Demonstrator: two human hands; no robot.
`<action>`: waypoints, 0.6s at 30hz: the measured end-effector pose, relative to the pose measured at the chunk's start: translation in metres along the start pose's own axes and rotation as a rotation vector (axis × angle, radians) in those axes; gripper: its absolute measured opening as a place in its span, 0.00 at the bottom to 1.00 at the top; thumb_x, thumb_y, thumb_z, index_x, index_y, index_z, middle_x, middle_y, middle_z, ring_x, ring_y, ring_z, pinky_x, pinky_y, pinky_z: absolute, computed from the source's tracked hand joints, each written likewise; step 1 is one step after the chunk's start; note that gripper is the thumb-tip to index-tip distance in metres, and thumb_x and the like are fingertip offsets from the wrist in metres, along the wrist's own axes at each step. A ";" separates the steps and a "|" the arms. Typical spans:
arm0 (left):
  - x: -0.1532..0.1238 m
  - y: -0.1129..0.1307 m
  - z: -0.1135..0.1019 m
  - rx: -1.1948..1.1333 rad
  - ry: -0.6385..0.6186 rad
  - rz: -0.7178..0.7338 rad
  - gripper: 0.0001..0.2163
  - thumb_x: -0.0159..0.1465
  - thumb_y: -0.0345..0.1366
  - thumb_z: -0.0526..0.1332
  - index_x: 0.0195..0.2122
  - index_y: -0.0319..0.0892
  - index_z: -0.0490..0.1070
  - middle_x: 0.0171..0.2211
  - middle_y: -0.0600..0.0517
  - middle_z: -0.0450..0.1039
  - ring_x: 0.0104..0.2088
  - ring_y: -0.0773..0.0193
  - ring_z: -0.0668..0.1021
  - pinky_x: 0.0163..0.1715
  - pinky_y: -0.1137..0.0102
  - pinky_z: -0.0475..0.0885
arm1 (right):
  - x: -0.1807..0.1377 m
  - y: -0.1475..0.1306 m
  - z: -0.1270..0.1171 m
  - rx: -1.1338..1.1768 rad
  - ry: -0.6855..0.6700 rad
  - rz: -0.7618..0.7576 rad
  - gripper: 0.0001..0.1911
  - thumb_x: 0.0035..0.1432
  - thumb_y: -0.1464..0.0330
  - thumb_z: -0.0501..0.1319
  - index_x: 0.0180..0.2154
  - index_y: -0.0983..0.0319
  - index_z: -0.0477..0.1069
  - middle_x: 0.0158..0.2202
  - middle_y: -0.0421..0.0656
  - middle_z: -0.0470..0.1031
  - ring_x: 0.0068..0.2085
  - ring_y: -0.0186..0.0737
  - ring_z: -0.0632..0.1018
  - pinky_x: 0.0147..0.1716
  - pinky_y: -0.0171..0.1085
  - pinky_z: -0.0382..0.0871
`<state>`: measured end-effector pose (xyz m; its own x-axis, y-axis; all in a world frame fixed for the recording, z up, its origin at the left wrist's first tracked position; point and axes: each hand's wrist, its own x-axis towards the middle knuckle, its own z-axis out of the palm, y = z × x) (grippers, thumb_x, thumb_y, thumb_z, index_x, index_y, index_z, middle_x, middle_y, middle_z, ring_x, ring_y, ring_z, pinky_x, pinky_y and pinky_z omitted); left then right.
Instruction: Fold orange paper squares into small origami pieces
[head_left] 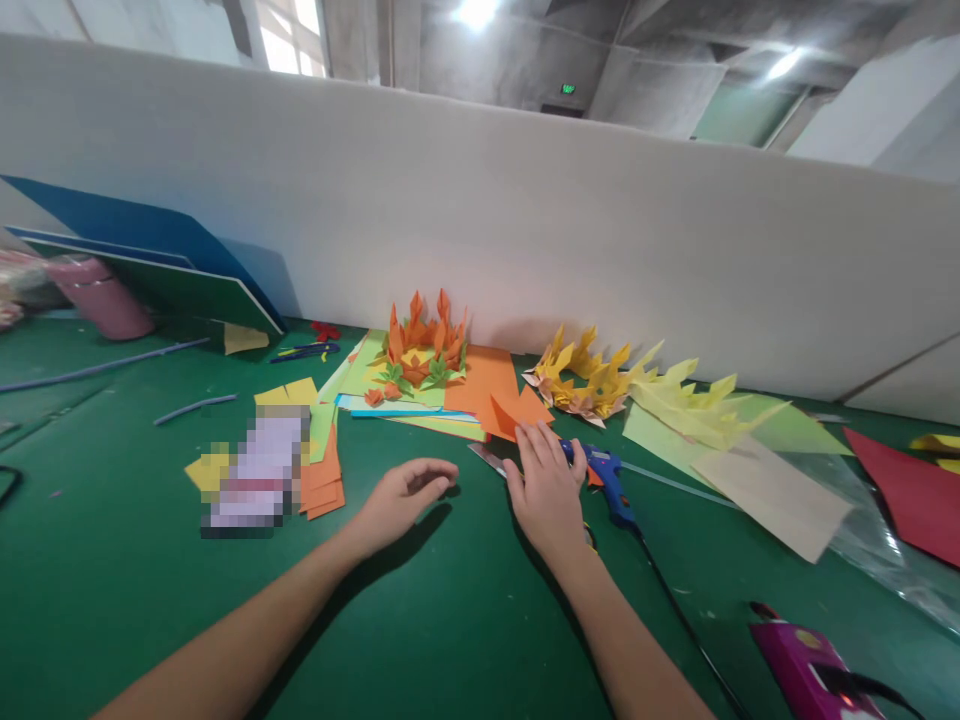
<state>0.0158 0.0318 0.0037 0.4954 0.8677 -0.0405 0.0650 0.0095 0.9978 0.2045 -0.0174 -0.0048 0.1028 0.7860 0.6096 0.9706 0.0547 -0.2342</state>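
My right hand (546, 490) lies over the table in the middle with its fingers stretched out. Its fingertips reach the near edge of folded orange paper pieces (504, 412); whether they press on them I cannot tell. Just right of that hand is a blue glue gun (613, 488). A blade-like metal tool (487, 458) shows partly beside my right fingers. My left hand (405, 500) hovers to the left, loosely curved, with a gap between thumb and fingers and nothing held. Behind the hands stands a ring of folded orange paper (426, 340) with green leaf shapes.
Yellow paper crowns (589, 375) stand at the back right, by a beige sheet (780, 495). Orange paper squares (322, 485) lie left, with scissors (304, 352) behind. A power strip (810, 665) is at front right. The glue gun's cord (679, 610) crosses the table.
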 end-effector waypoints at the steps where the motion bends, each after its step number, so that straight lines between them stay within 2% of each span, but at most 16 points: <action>1: -0.001 0.002 0.000 -0.112 0.021 -0.037 0.11 0.54 0.36 0.64 0.38 0.41 0.73 0.39 0.46 0.76 0.39 0.60 0.78 0.42 0.65 0.70 | -0.002 -0.004 -0.003 0.059 0.017 -0.043 0.18 0.62 0.70 0.48 0.52 0.65 0.65 0.53 0.52 0.70 0.56 0.51 0.65 0.55 0.58 0.47; 4: -0.004 0.009 -0.001 -0.463 0.054 -0.128 0.18 0.54 0.40 0.65 0.46 0.43 0.69 0.48 0.44 0.73 0.43 0.58 0.77 0.44 0.64 0.69 | -0.010 -0.024 -0.011 0.349 -0.030 -0.181 0.19 0.61 0.72 0.49 0.53 0.64 0.63 0.50 0.52 0.69 0.53 0.46 0.68 0.52 0.47 0.61; 7: -0.008 0.015 -0.005 -0.603 0.072 -0.212 0.17 0.54 0.37 0.64 0.45 0.41 0.68 0.47 0.43 0.74 0.41 0.58 0.78 0.42 0.65 0.70 | -0.019 -0.043 -0.010 0.607 -0.135 -0.258 0.20 0.60 0.73 0.50 0.53 0.61 0.63 0.48 0.50 0.68 0.51 0.42 0.70 0.49 0.42 0.67; 10: -0.007 0.016 -0.011 -0.605 0.120 -0.237 0.21 0.49 0.28 0.65 0.45 0.42 0.67 0.41 0.46 0.77 0.39 0.58 0.78 0.41 0.66 0.70 | -0.023 -0.050 -0.005 0.701 -0.177 -0.265 0.20 0.59 0.74 0.51 0.53 0.60 0.64 0.46 0.50 0.68 0.49 0.42 0.70 0.48 0.41 0.68; 12: -0.006 0.015 -0.013 -0.571 0.145 -0.222 0.23 0.46 0.26 0.66 0.45 0.42 0.67 0.36 0.49 0.78 0.36 0.60 0.79 0.39 0.68 0.70 | -0.023 -0.046 -0.001 0.702 -0.163 -0.218 0.20 0.59 0.73 0.51 0.53 0.60 0.64 0.45 0.50 0.68 0.48 0.42 0.71 0.46 0.42 0.69; 15: -0.005 0.014 -0.011 -0.521 0.150 -0.207 0.22 0.45 0.30 0.69 0.42 0.41 0.68 0.33 0.52 0.78 0.31 0.63 0.79 0.34 0.70 0.71 | -0.020 -0.038 0.001 0.677 -0.112 -0.125 0.18 0.59 0.71 0.51 0.51 0.61 0.65 0.44 0.49 0.69 0.46 0.43 0.72 0.45 0.42 0.69; 18: -0.005 0.014 -0.008 -0.501 0.128 -0.197 0.19 0.45 0.35 0.70 0.38 0.40 0.69 0.32 0.51 0.79 0.29 0.62 0.79 0.31 0.70 0.71 | -0.019 -0.033 0.001 0.692 -0.099 -0.051 0.12 0.60 0.70 0.51 0.44 0.61 0.67 0.40 0.47 0.72 0.42 0.41 0.75 0.41 0.39 0.70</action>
<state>0.0070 0.0318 0.0180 0.4039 0.8788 -0.2540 -0.2897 0.3862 0.8757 0.1701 -0.0336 -0.0093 0.0082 0.8228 0.5683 0.6092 0.4466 -0.6553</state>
